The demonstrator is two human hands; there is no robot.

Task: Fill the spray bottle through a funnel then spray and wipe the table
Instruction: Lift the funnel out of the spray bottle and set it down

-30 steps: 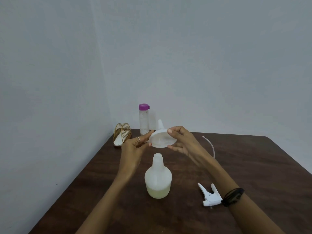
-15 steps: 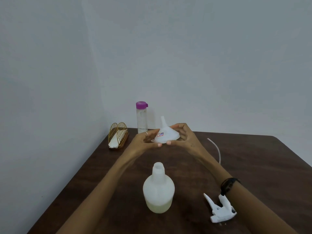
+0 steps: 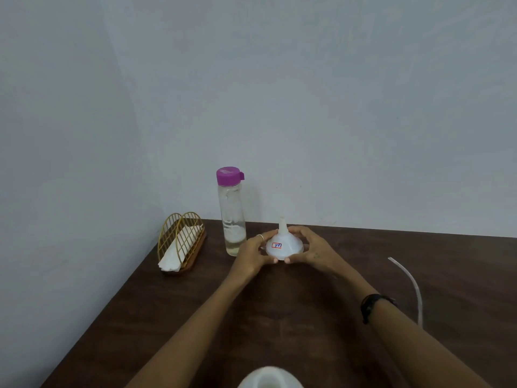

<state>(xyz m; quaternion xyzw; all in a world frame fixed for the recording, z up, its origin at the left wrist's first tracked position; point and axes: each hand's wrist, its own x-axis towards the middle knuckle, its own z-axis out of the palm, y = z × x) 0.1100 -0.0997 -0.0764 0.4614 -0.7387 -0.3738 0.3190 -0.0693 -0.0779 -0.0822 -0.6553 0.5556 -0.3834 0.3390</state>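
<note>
Holding the white funnel (image 3: 284,245) between them, the left hand (image 3: 251,254) and the right hand (image 3: 309,250) are curled round its wide rim from either side, spout upward, far out over the desk (image 3: 321,309). Whether the rim rests on the desk or is held just above it cannot be told. A small red-bordered label is seen on the cone.

The funnel is judged to be light, thin plastic, stiff enough to keep its shape but smooth and easily slipped, so the rim is the better place for a grip than the narrow spout. It would have to be turned spout-down before use.

The spray bottle (image 3: 270,378) is seen only as a white shoulder and open neck at the bottom edge of the view, well apart from the funnel; being open, it could be tipped by a careless forearm.

A clear bottle (image 3: 232,217) with a purple cap stands just left of the left hand, near the wall, with a napkin holder (image 3: 181,243) further left by the desk's left edge. A thin tube (image 3: 411,287) lies to the right. Open room is judged to lie between the forearms, back toward the spray bottle.
</note>
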